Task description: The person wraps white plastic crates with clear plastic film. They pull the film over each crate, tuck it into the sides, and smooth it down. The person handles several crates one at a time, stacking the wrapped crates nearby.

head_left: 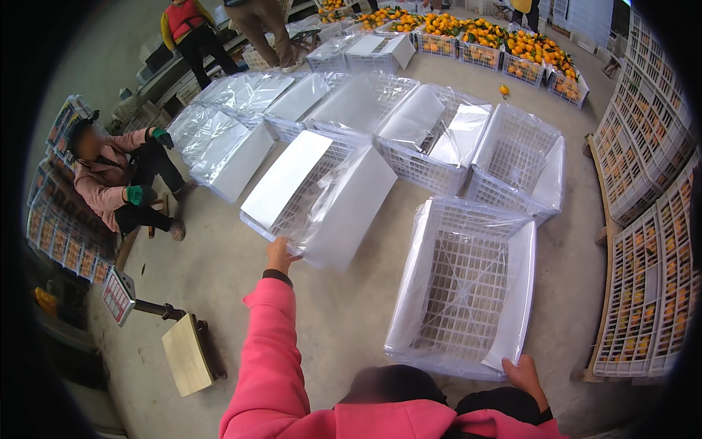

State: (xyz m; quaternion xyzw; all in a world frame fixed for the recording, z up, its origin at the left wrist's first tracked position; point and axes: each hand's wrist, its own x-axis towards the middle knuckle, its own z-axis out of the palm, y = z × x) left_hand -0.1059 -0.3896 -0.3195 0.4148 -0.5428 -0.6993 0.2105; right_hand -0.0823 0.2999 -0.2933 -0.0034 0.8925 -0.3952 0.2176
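My left hand point(280, 254) grips the near edge of a plastic crate lined with clear film and white sheets point(351, 208), in front of me at centre. My right hand point(521, 372) is closed on the near right corner of a second lined crate point(468, 285), closer to me, with white sheets along its sides and its grid bottom showing. More lined crates point(515, 146) stand in rows just beyond these two.
A platform scale point(186, 351) stands at lower left. A seated person in green gloves point(102, 175) is at left; standing people point(186, 33) are behind. Crates heaped with oranges point(479, 51) line the back. Stacked fruit crates point(640, 278) on pallets border the right.
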